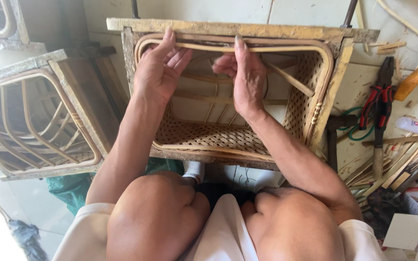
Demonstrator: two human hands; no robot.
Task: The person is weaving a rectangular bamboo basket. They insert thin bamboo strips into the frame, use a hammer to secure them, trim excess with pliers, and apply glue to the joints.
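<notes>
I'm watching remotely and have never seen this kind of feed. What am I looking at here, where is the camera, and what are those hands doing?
There is one picture, taken by a camera worn on a person's head, looking down past their bare knees. No machine is involved: these are the person's own two hands. The left hand and right hand both press a thin cane strip against the far inner rim of a woven basket that sits inside a worn wooden frame. A second frame with bent cane ribs stands to the left. To the right, on the floor, lie red-handled pliers, an orange-handled tool and loose cane strips.
</notes>
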